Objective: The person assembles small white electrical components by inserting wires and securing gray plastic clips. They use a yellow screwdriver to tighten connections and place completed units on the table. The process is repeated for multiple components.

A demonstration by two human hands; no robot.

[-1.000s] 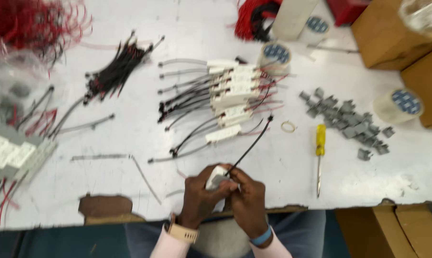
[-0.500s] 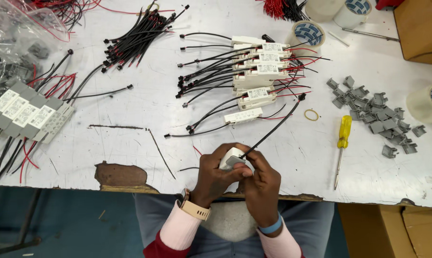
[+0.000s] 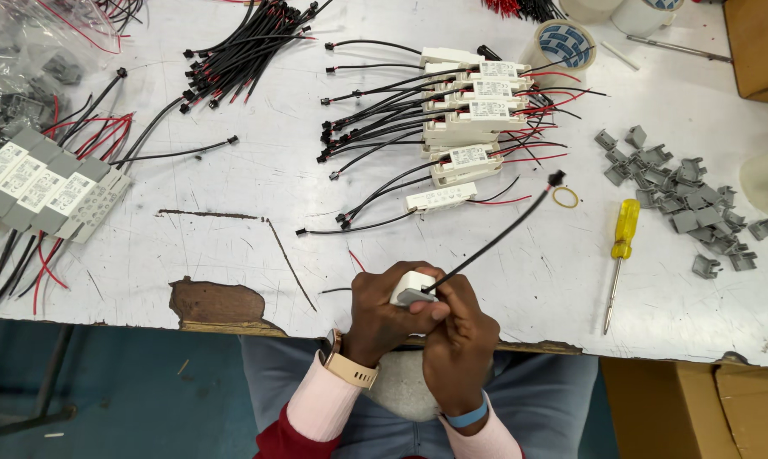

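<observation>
Holding a small white box (image 3: pixel 411 287) at the near edge of the desk (image 3: pixel 231 246), the left hand (image 3: pixel 382 310) wraps its fingers around the box. The right hand (image 3: pixel 459 331) sits just beside it and pinches a black wire (image 3: pixel 494 242) where the wire meets the box. Both hands are closed tight on these things. The black wire runs up and away to the right and ends in a small black plug (image 3: pixel 557 178), next to a yellow rubber band (image 3: pixel 565 197).

A yellow screwdriver (image 3: pixel 622 246) lies near the right side of the desk, pointing at the near edge. Beside it, further right, is a pile of little grey clips (image 3: pixel 681 200). In the middle of the desk sits a heap of white boxes with black and red wires (image 3: pixel 464 119). A roll of tape (image 3: pixel 564 44) stands at the far edge. More boxes in a row (image 3: pixel 48 187) lie by the left edge. A bunch of loose black wires (image 3: pixel 248 42) lies near the far left corner.
</observation>
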